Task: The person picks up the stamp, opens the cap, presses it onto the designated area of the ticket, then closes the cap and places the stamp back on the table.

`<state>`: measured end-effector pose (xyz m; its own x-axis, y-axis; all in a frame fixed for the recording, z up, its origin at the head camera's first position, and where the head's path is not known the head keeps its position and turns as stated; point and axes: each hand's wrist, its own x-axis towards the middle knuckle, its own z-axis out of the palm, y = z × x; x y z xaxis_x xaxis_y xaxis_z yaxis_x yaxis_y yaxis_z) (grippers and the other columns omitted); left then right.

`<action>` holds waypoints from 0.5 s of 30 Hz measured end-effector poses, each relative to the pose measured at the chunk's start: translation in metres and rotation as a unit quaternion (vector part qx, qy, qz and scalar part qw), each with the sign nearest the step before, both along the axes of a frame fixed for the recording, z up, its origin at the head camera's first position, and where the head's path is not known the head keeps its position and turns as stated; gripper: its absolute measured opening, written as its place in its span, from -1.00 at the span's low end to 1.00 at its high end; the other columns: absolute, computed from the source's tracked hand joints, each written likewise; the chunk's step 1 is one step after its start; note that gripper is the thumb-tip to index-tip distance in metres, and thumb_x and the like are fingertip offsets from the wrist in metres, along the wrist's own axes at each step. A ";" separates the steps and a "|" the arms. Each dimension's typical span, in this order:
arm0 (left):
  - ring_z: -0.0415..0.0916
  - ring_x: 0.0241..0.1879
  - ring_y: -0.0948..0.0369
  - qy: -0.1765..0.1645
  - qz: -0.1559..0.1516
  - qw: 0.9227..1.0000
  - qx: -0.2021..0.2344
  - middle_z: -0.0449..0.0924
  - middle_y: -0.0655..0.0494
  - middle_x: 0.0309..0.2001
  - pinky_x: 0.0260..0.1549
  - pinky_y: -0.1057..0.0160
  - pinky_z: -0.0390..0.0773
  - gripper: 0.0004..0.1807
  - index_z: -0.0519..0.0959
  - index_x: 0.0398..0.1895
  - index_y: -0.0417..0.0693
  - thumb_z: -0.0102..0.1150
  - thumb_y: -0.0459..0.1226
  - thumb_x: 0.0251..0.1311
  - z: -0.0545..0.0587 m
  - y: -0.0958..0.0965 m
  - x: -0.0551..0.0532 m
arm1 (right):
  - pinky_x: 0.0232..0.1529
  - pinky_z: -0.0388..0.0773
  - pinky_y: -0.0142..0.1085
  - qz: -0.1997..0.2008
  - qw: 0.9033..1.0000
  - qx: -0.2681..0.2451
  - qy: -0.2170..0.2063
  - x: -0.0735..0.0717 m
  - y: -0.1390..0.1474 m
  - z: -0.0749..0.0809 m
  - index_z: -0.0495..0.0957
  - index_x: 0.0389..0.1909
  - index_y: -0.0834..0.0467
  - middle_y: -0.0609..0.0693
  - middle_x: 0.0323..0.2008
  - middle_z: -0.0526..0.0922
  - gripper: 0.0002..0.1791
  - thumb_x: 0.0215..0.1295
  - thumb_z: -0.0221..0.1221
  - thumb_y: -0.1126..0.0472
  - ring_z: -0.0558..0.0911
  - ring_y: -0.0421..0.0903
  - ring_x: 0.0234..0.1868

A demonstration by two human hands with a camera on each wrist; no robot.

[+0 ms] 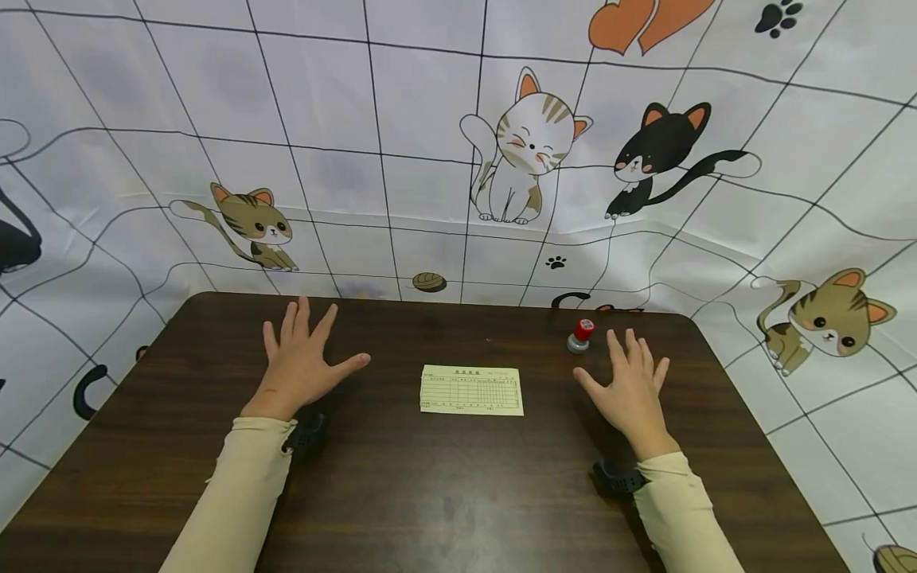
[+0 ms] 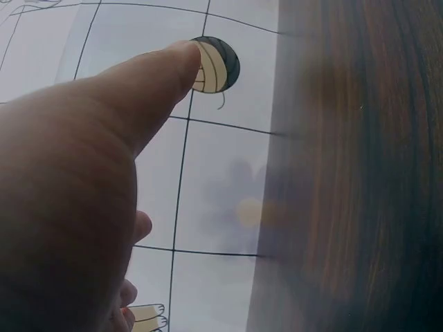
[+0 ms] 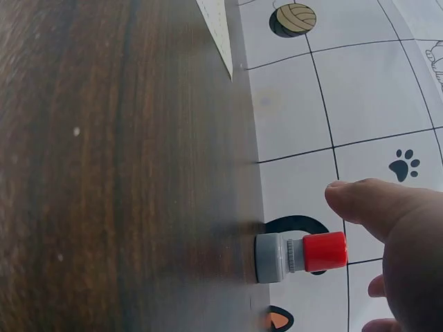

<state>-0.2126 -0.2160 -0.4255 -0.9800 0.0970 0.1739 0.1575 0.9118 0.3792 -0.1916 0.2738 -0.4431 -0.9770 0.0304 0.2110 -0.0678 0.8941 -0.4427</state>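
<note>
A pale yellow printed form point(image 1: 471, 390) lies flat in the middle of the dark wooden table; its corner point(image 3: 220, 34) shows at the top of the right wrist view. Beyond it to the right, a self-inking stamp point(image 1: 581, 337) with a red top and grey base stands upright. My right hand point(image 1: 632, 390), fingers spread, is nearest the stamp point(image 3: 301, 257) and holds nothing. Well left of the form, my left hand point(image 1: 297, 362) is spread with its thumb pointing towards the paper, also holding nothing. In the left wrist view the left thumb point(image 2: 138, 90) fills much of the picture.
The brown table point(image 1: 458, 493) ends at a far edge just beyond the stamp. Behind and beside it hangs a white sheet point(image 1: 423, 191) with black grid lines and cartoon cats. Dark bands point(image 1: 619, 477) circle both wrists below light sleeves.
</note>
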 end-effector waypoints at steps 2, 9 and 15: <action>-0.50 0.62 -0.28 0.001 0.000 1.000 0.000 -0.39 -0.39 0.63 0.40 -0.47 -0.57 0.21 0.03 0.67 -0.14 0.21 0.40 0.17 0.000 0.000 0.000 | 0.43 -0.62 0.40 0.000 1.000 -0.001 -0.001 0.000 -0.001 0.001 0.05 0.62 0.28 0.43 0.60 -0.11 0.05 0.37 0.26 -0.24 -0.18 0.41 0.60; -0.46 0.61 -0.30 -0.005 -0.003 1.000 -0.007 -0.35 -0.40 0.63 0.40 -0.49 -0.51 0.21 0.03 0.67 -0.13 0.21 0.41 0.17 0.001 0.001 0.000 | 0.44 -0.60 0.40 0.002 1.000 -0.003 -0.006 0.000 0.000 0.002 0.03 0.63 0.27 0.42 0.60 -0.11 0.04 0.38 0.25 -0.22 -0.16 0.42 0.60; -0.43 0.61 -0.32 -0.018 -0.009 1.000 -0.012 -0.33 -0.41 0.63 0.41 -0.50 -0.48 0.20 0.02 0.67 -0.13 0.20 0.40 0.19 0.002 0.003 0.000 | 0.45 -0.58 0.40 0.003 1.000 -0.007 -0.011 0.000 -0.001 0.002 0.04 0.63 0.27 0.41 0.60 -0.10 0.03 0.39 0.24 -0.23 -0.13 0.42 0.59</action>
<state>-0.2127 -0.2130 -0.4231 -0.9835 0.1186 0.1362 0.1609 0.9180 0.3625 -0.1921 0.2731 -0.4412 -0.9814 0.0270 0.1900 -0.0639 0.8875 -0.4564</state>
